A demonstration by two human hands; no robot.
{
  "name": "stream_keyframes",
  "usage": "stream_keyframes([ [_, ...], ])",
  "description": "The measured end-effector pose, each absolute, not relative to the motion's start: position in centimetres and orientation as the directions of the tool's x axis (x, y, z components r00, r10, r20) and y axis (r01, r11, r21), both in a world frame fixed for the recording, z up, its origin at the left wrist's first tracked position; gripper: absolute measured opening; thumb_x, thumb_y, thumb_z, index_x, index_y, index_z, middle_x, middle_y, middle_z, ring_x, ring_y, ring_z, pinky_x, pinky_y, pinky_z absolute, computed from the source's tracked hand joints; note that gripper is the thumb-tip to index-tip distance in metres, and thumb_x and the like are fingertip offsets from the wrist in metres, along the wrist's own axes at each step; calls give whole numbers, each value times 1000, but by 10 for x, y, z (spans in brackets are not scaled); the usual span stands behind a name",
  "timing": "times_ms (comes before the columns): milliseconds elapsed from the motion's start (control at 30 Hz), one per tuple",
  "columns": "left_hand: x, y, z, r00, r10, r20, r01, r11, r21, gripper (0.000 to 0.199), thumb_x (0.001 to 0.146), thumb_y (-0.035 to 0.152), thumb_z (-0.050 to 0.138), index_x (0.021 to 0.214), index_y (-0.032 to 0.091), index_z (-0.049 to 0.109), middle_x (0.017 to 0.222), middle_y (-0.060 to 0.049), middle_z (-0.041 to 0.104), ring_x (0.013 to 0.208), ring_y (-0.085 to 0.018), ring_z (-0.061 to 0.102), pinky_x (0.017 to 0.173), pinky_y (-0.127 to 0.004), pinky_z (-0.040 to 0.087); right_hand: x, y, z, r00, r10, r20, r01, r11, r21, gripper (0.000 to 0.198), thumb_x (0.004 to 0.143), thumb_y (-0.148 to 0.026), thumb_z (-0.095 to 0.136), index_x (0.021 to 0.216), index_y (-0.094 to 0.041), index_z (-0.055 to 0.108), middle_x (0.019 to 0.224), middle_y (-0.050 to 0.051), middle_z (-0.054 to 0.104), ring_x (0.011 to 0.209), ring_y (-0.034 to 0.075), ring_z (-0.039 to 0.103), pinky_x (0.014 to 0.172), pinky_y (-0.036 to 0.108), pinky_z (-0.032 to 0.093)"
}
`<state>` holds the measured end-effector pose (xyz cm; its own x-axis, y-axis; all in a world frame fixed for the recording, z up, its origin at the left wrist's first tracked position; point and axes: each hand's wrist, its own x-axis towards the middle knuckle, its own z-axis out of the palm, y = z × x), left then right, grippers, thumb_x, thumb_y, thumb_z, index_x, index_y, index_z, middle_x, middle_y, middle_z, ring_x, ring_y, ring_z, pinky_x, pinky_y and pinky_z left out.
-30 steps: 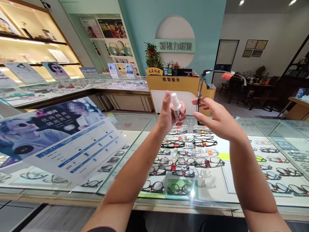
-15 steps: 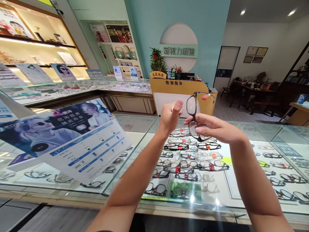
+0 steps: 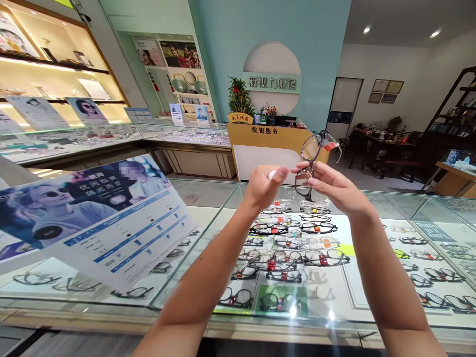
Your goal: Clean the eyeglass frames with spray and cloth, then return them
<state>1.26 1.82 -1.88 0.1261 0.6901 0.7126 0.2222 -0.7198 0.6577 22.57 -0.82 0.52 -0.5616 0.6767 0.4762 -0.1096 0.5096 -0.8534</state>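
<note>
One left hand (image 3: 262, 187), one right hand (image 3: 336, 186), one pair of held glasses (image 3: 311, 148), one white cap (image 3: 272, 174), four wall frames (image 3: 394, 87) and two ceiling lights (image 3: 435, 34) are counted.

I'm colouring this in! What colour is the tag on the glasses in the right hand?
Orange-red. The tag on the glasses shows best in the head view.

The case (image 3: 336, 280) is clear, smooth glass, glossy enough to throw back bright spots of light. Above it, the glasses (image 3: 311, 148) have a shiny dark rim, plastic by the look of it, and clear, glossy lenses; the bottle (image 3: 271, 174), what little shows, is smooth white plastic. Over the case's left part, the card (image 3: 141, 228) is smooth printed paper. Beyond the case, the wall (image 3: 320, 54) looks matt.
</note>
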Motion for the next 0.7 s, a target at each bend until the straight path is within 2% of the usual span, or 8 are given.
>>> stream_keyframes([
  [133,19,13,-21,200,671,715,317,-734,600,75,87,88,46,52,23,33,52,3,31,53,-12,26,55,-32,16,223,-5,2,-550,670,498,-142,512,-847,38,99,-46,75,132,-27,68,144,9,71,133,23,67,124,45,49],
  [233,20,12,-23,198,656,728,293,-748,595,75,91,87,44,54,23,32,53,3,30,55,-13,30,55,-32,20,222,-7,2,-558,664,498,-139,517,-844,40,98,-47,76,133,-28,69,144,9,72,134,24,66,125,46,49],
  [400,8,23,-22,104,657,747,252,-744,619,72,94,87,40,61,23,45,62,-1,49,62,-16,47,65,-33,39,227,-10,8,-544,666,510,-112,545,-831,40,99,-48,74,134,-29,70,149,9,69,139,25,64,125,46,49],
  [500,-11,41,-29,-30,679,733,277,-699,659,61,98,76,41,71,23,54,73,-4,58,72,-19,57,75,-36,48,230,-11,11,-523,681,512,-85,556,-827,44,98,-49,73,137,-27,69,152,10,67,142,26,63,125,46,49],
  [600,-37,61,-51,-216,710,670,438,-544,716,34,94,53,54,78,24,51,85,-5,58,86,-23,58,89,-39,52,231,-12,12,-516,686,513,-86,554,-828,46,97,-50,74,137,-27,68,156,10,64,144,27,61,125,46,49],
  [667,-56,70,-72,-284,762,582,599,-333,728,16,85,36,64,86,24,54,100,-8,61,106,-28,59,105,-44,50,231,-12,13,-520,679,518,-98,555,-826,46,97,-49,75,137,-28,69,156,9,64,144,27,60,125,46,49],
  [700,-66,73,-83,-308,802,512,647,-218,731,15,82,29,65,90,25,54,105,-8,60,114,-30,58,111,-46,48,231,-13,13,-523,674,522,-106,556,-825,45,97,-48,75,136,-28,69,154,9,65,144,27,60,125,46,49],
])
